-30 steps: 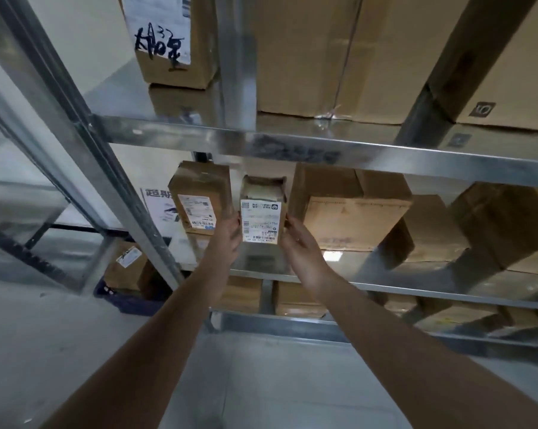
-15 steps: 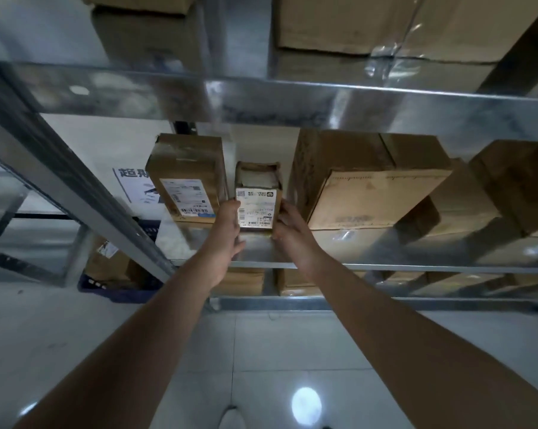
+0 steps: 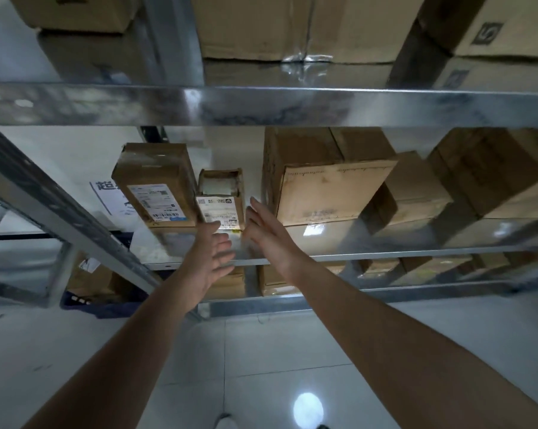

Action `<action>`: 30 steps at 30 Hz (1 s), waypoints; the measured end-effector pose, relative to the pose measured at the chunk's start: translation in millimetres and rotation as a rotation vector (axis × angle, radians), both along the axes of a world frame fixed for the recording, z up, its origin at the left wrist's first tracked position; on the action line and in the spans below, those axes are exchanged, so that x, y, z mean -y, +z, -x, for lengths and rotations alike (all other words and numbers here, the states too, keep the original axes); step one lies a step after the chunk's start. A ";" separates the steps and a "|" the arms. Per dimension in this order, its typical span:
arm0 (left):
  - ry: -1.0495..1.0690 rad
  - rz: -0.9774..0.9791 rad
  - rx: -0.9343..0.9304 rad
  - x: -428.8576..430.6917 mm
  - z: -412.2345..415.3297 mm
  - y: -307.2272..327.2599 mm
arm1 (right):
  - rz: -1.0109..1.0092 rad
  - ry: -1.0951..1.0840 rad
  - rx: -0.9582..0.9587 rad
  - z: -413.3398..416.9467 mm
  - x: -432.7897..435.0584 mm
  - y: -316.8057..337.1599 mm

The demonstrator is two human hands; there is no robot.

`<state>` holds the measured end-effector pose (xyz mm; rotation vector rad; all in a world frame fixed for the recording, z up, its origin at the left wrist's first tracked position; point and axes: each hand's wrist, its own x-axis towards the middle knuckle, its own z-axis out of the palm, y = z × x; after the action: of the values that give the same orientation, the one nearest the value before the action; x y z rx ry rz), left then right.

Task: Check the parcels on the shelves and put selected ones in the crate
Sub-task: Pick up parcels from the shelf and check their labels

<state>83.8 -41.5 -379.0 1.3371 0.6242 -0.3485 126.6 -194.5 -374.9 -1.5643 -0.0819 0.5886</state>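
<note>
A small taped parcel (image 3: 219, 196) with a white label stands upright on the middle metal shelf (image 3: 385, 253), between a taller labelled parcel (image 3: 156, 184) and a big cardboard box (image 3: 323, 178). My left hand (image 3: 210, 258) hovers just in front of and below the small parcel, fingers straight and spread, holding nothing. My right hand (image 3: 266, 230) is at the parcel's right side, fingers straight, close to it but not gripping. A dark blue crate (image 3: 106, 306) sits on the floor at lower left, behind the shelf post.
The upper shelf beam (image 3: 261, 105) crosses above, with large boxes (image 3: 292, 26) on it. More boxes (image 3: 490, 171) fill the middle shelf on the right, and flat boxes (image 3: 280, 280) lie on the lowest level. A slanted metal post (image 3: 60, 209) runs at left. White tiled floor below.
Both hands have let go of the small parcel and drawn back with fingers straightened. The parcel now stands on the shelf by itself. The camera has tilted down.
</note>
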 end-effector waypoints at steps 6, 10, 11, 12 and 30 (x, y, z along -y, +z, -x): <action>-0.072 0.041 0.098 41.8 -10.3 45.8 | 0.010 -0.019 0.231 8.6 40.6 55.6; -0.028 0.023 0.152 71.3 -24.0 81.1 | -0.024 -0.073 0.316 6.3 71.3 98.7; -0.014 0.025 0.158 78.3 -26.5 88.6 | -0.011 -0.090 0.322 5.1 78.7 106.0; -0.002 0.018 0.173 89.6 -30.7 99.1 | 0.003 -0.106 0.339 2.4 92.1 113.4; 0.347 -0.116 0.210 151.2 -84.3 114.2 | 0.152 -0.239 0.133 -86.2 240.0 114.6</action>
<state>168.1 -192.8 -264.8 1.3257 0.6917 0.1100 212.9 -434.5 -260.3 -1.7300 0.0504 0.3087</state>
